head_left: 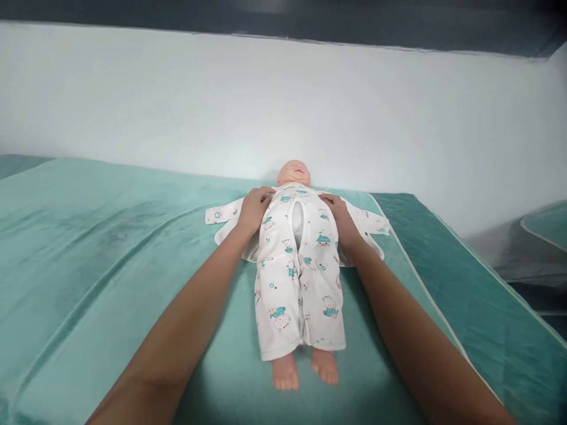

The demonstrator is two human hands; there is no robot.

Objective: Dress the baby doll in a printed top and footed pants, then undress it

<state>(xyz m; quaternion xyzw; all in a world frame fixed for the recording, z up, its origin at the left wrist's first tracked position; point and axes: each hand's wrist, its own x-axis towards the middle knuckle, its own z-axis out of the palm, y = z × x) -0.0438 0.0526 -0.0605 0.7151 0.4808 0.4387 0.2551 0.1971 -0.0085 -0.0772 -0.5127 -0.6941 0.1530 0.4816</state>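
Note:
A baby doll [293,172] lies on its back, head toward the wall and bare feet toward me. It wears white printed baby trousers [277,277] with an open slit at the crotch, drawn high up its torso. Beneath them, a matching baby shirt [370,221] is spread out, its sleeves stretched to both sides. My left hand [257,208] is closed at the left side of the trousers' upper edge. At the opposite side, my right hand [339,211] is closed on the same edge, its fingertips partly hidden by the cloth.
A light green sheet [133,248], wrinkled on the left, covers the surface under the doll. Darker green cloth [460,265] runs along the right. Behind the doll's head rises a white wall [283,100]. Another green-covered surface [549,224] shows at the far right.

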